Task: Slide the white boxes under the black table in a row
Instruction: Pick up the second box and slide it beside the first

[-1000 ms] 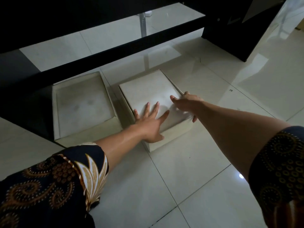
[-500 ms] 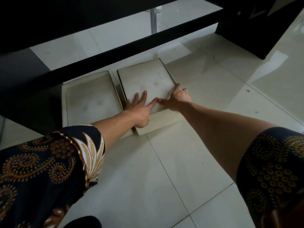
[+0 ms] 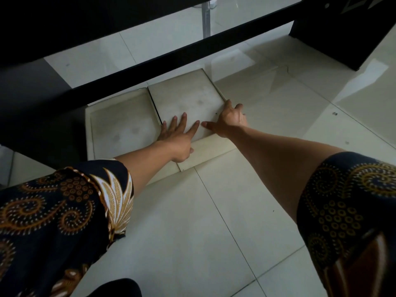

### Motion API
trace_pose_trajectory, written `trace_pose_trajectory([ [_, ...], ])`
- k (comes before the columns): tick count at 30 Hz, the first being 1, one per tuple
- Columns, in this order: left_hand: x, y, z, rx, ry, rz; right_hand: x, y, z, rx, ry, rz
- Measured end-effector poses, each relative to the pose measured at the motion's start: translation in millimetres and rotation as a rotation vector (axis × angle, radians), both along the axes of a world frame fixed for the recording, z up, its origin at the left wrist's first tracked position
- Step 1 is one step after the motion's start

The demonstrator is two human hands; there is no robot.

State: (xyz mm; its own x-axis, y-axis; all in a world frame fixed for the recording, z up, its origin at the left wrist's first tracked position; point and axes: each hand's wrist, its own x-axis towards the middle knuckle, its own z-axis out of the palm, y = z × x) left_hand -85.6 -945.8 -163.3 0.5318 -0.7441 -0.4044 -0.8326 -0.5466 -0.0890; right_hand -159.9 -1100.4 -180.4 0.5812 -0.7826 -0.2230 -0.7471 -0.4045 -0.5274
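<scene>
Two flat white boxes lie side by side on the tiled floor, their far ends at the black table's front rail [image 3: 171,61]. The left box [image 3: 122,125] sits partly in the table's shadow. The right box [image 3: 188,101] touches it along one long side. My left hand [image 3: 177,136] lies flat with spread fingers on the right box's near end. My right hand [image 3: 230,120] presses on that box's near right corner, fingers over its right edge. Neither hand grips anything.
The black table's dark leg [image 3: 334,33] stands at the upper right. A thin metal post [image 3: 206,20] shows beyond the rail. Glossy white floor tiles [image 3: 214,221] stretch toward me. My patterned sleeves fill the lower corners.
Both hands have pushed the right box away from me and to the left. It has closed the gap and now lies against the left box, under the rail.
</scene>
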Motion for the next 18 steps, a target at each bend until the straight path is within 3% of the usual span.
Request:
trace_pose_trajectory([
  [8,-4,2,-4,-0.064,-0.005,0.029,-5,9,9,-0.029,0.025,0.008],
  [18,0,50,3,-0.102,0.076,-0.003,-29,20,41,-0.133,0.273,0.182],
])
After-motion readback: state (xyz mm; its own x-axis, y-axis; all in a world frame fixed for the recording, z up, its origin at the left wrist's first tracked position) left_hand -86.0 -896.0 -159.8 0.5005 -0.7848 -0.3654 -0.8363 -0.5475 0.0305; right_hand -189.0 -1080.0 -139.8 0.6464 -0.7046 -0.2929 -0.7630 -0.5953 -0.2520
